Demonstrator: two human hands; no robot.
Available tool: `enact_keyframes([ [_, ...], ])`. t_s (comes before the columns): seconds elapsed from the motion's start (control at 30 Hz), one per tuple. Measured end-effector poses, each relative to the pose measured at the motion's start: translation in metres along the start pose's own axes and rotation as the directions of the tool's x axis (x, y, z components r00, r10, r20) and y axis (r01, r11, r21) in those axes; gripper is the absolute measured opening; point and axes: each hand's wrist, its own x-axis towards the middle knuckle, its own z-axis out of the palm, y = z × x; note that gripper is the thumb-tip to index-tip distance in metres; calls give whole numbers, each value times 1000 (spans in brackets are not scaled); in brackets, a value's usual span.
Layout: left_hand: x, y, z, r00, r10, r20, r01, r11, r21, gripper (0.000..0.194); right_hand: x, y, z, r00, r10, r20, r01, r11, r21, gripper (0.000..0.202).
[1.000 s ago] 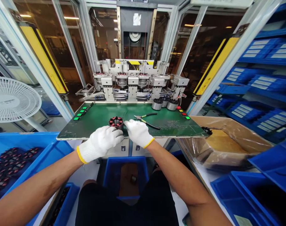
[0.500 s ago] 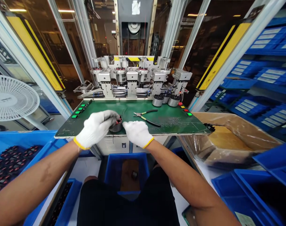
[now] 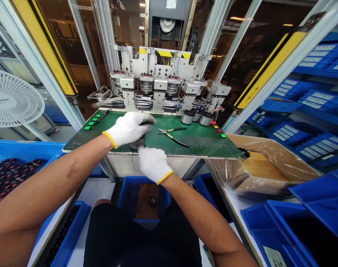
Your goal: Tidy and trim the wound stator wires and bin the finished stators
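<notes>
Both hands wear white gloves with yellow cuffs. A round metal motor part (image 3: 138,143) sits near the front edge of the green work surface (image 3: 207,142), a dark wire hanging from it. Just above and behind that part, my left hand (image 3: 131,128) is closed with dark, smudged fingertips; what it pinches, if anything, is too small to tell. My right hand (image 3: 154,163) is closed against the part's right front side, its fingertips touching the metal. Pliers (image 3: 173,136) with green and black handles lie spread apart to the right of the hands.
Behind the surface stands a machine (image 3: 159,89) holding several round parts. More metal parts (image 3: 187,117) stand at back right. Blue bins (image 3: 145,220) are below and at both sides; a cardboard box (image 3: 269,148) is at right, a white fan (image 3: 13,98) at left.
My left hand has lifted and shifted right and away from me, off the motor part. My right hand has come lower and against the part. The head view has shifted slightly.
</notes>
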Motion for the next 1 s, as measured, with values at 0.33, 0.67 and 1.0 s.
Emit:
enact_keyframes([
  [0.33, -48, -56, 36, 907, 412, -90, -365, 873, 322, 32, -18, -10, -8, 1000, 26, 8, -26, 1000, 17, 18],
  [0.67, -54, -66, 57, 874, 399, -277, -356, 914, 193, 27, 14, 40, -68, 985, -92, -147, 65, 982, -180, 38],
  [1.0, -29, -18, 8, 963, -266, -47, 265, 964, -27, 24, 8, 16, -17, 989, -127, 70, 126, 992, 27, 20],
])
